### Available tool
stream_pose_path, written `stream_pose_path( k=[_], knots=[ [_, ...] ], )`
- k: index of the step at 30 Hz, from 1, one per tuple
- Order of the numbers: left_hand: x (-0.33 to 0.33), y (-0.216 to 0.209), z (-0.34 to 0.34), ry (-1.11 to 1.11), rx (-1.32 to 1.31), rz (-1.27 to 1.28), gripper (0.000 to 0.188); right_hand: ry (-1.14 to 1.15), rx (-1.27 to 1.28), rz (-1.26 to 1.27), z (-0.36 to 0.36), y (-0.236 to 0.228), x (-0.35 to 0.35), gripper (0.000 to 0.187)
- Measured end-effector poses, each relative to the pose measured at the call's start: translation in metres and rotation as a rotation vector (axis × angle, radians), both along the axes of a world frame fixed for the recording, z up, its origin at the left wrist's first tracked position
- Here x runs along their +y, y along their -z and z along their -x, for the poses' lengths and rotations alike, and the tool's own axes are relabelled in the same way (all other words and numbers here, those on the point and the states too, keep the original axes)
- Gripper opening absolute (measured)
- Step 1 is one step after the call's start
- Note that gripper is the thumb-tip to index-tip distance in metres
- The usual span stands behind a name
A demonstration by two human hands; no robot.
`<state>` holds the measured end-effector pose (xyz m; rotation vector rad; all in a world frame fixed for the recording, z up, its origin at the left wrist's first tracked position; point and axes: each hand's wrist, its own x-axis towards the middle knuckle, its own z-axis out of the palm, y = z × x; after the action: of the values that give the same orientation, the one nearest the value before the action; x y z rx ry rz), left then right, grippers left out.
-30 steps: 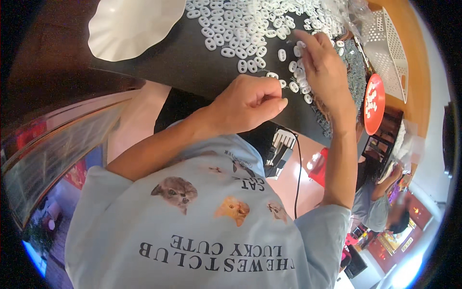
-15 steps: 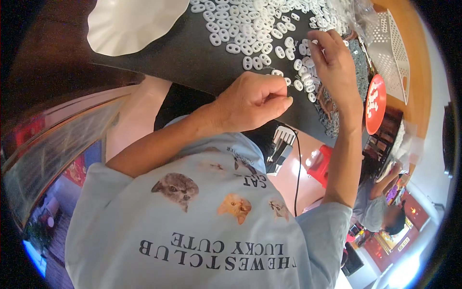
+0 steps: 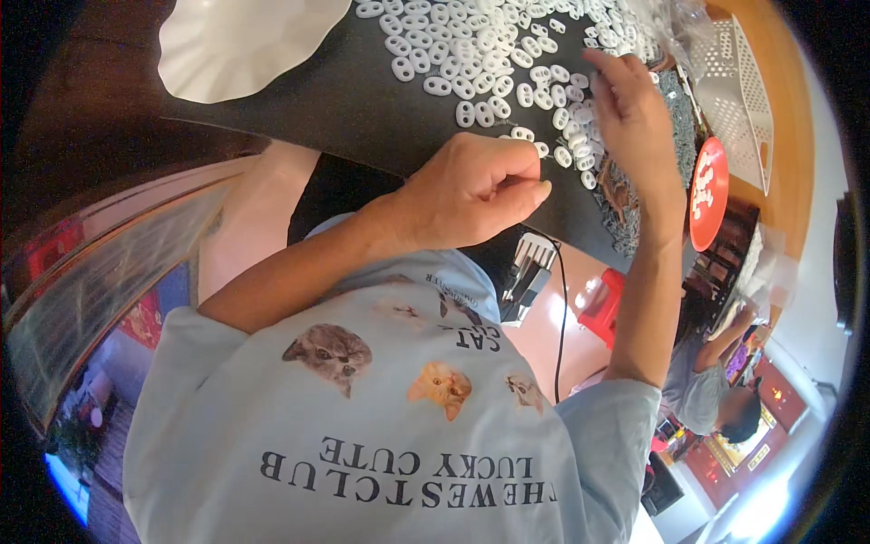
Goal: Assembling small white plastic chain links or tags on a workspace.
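My left hand (image 3: 480, 192) is closed near the front edge of the dark table, thumb pressed against the curled fingers. What it holds, if anything, is hidden. Many small white oval plastic pieces with two holes (image 3: 435, 86) lie spread beyond it, a few close to its knuckles. Above the right part of this spread hovers my right hand (image 3: 637, 118), its fingers stretched out and slightly blurred, with no held thing visible. Beside and partly under that hand lies a heap of grey cords (image 3: 675, 104), with some brown strands (image 3: 618, 195) at its near side.
A white scalloped dish (image 3: 245, 45) stands at the far left. To the right are a red plate with small white pieces (image 3: 709, 195) and a white perforated basket (image 3: 739, 100). A black cable (image 3: 562, 308) hangs below the table edge. Another person (image 3: 711, 390) is at the far right.
My right hand has shifted slightly, and its fingers have spread away from the white pieces. The left hand stays closed in nearly the same place.
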<state>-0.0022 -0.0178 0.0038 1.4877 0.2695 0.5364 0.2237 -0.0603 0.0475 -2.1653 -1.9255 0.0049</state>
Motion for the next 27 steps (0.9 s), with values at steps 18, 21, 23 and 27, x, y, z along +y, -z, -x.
stream_pose_path(
  k=[18, 21, 23, 27],
  knots=[
    [0.001, 0.000, 0.000, -0.008, -0.010, -0.035, 0.022, 0.014, -0.071, -0.025, -0.031, 0.000, 0.005, 0.015],
    [0.001, 0.000, 0.000, -0.014, -0.012, -0.038, 0.022, -0.038, -0.004, -0.012, -0.024, 0.000, 0.009, 0.014],
    [0.001, -0.001, 0.000, -0.013, -0.005, -0.034, 0.022, -0.068, 0.057, -0.009, -0.016, -0.001, 0.012, 0.013],
    [0.000, -0.001, 0.000, -0.018, 0.015, -0.020, 0.022, -0.127, 0.051, 0.019, -0.008, 0.005, 0.019, 0.011]
  ],
)
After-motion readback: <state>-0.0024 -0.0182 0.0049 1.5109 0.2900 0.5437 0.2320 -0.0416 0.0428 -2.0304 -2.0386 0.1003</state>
